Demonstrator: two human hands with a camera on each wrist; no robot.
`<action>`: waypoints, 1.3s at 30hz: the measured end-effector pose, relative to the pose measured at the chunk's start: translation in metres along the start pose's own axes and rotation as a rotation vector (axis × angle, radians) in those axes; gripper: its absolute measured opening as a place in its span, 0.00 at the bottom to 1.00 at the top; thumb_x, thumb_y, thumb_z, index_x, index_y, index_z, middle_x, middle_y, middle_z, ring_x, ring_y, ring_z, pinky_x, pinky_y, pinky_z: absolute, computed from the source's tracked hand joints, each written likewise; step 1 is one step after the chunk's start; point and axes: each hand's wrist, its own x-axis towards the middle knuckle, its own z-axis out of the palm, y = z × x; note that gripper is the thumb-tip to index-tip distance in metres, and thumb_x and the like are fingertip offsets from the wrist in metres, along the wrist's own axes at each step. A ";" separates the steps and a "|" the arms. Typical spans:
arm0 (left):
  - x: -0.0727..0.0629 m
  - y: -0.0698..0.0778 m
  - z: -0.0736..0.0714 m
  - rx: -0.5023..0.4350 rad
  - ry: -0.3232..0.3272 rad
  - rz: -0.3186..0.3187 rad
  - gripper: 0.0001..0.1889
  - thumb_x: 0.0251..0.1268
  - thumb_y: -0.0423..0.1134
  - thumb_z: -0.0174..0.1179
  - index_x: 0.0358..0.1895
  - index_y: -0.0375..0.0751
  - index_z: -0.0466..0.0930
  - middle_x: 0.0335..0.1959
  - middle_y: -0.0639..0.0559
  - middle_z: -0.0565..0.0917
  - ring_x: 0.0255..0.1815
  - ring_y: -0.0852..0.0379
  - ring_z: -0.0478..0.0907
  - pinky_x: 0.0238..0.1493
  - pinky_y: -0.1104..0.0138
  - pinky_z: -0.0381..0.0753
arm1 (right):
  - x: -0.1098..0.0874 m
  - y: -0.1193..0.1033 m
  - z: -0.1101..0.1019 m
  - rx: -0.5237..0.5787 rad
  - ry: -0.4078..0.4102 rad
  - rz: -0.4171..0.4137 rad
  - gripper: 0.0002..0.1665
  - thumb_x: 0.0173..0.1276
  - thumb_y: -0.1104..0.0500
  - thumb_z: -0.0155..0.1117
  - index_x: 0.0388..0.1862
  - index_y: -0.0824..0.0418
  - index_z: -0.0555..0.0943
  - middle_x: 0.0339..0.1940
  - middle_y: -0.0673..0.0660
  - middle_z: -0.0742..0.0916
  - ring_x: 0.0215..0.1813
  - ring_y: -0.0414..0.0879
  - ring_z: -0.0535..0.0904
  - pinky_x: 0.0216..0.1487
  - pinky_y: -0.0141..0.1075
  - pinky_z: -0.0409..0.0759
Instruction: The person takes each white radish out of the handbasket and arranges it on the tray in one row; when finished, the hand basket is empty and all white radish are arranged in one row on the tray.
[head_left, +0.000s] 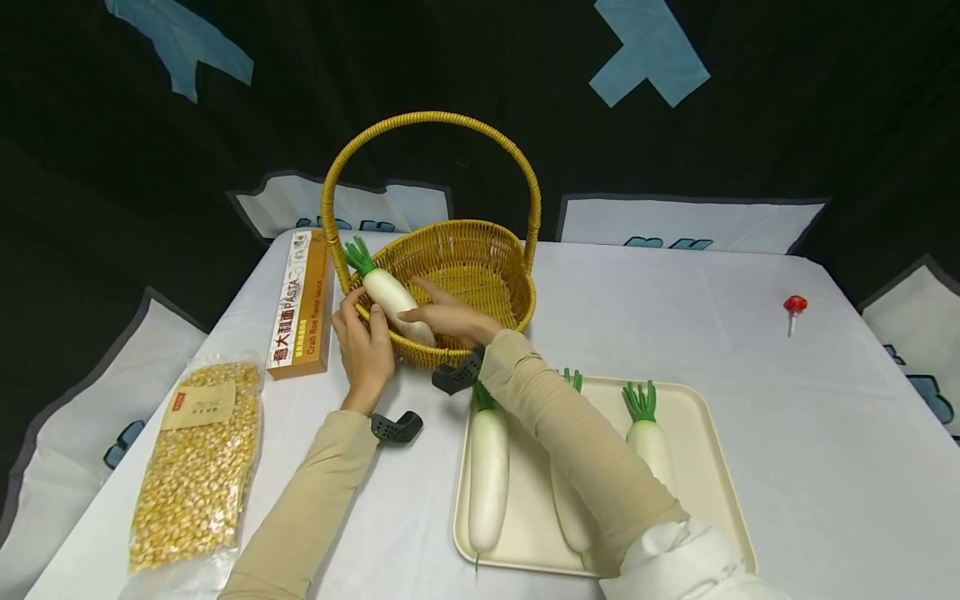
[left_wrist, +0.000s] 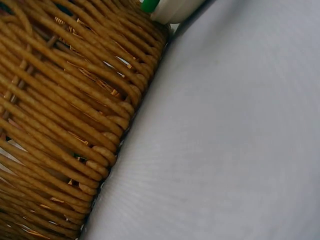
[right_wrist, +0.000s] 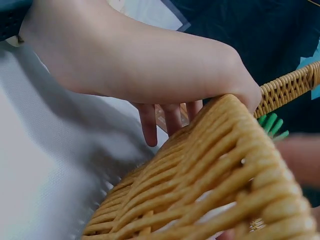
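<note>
A yellow wicker basket (head_left: 480,250) with a tall arched handle stands towards the back of the table. My left hand (head_left: 365,350) grips its near-left rim, fingers outside the weave and thumb over the edge; the right wrist view also shows this left hand (right_wrist: 150,65). One white radish (head_left: 393,300) with green leaf stubs leans over the basket's left side, leaves up at the rim. My right hand (head_left: 453,321) reaches inside the basket, its thumb against the radish's lower end and index finger extended. Its other fingers are hidden.
A cream tray (head_left: 705,467) with three more radishes, one of them a radish (head_left: 487,475) at its left side, lies under my right forearm. Left of the basket are a pasta box (head_left: 302,304) and a bag of corn kernels (head_left: 198,467). A red lollipop (head_left: 795,306) lies far right.
</note>
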 end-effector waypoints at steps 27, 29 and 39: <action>-0.003 -0.003 0.003 -0.002 -0.001 0.009 0.23 0.65 0.49 0.39 0.63 0.49 0.60 0.57 0.38 0.62 0.47 0.41 0.66 0.46 0.49 0.66 | -0.006 0.005 -0.002 0.230 0.150 -0.151 0.34 0.63 0.59 0.58 0.66 0.38 0.61 0.64 0.60 0.69 0.55 0.53 0.75 0.50 0.45 0.76; -0.003 -0.002 0.003 0.000 0.000 0.004 0.23 0.65 0.49 0.39 0.63 0.50 0.60 0.57 0.38 0.62 0.47 0.41 0.66 0.46 0.49 0.66 | -0.010 0.004 -0.004 0.270 0.137 -0.161 0.34 0.64 0.59 0.57 0.66 0.37 0.61 0.65 0.58 0.67 0.56 0.53 0.74 0.50 0.44 0.76; -0.001 -0.002 0.000 -0.024 0.009 0.012 0.23 0.65 0.50 0.38 0.63 0.50 0.60 0.58 0.38 0.61 0.47 0.42 0.66 0.47 0.50 0.66 | -0.057 -0.016 -0.033 0.465 0.116 -0.270 0.31 0.66 0.60 0.53 0.66 0.38 0.62 0.62 0.58 0.68 0.52 0.49 0.74 0.47 0.40 0.78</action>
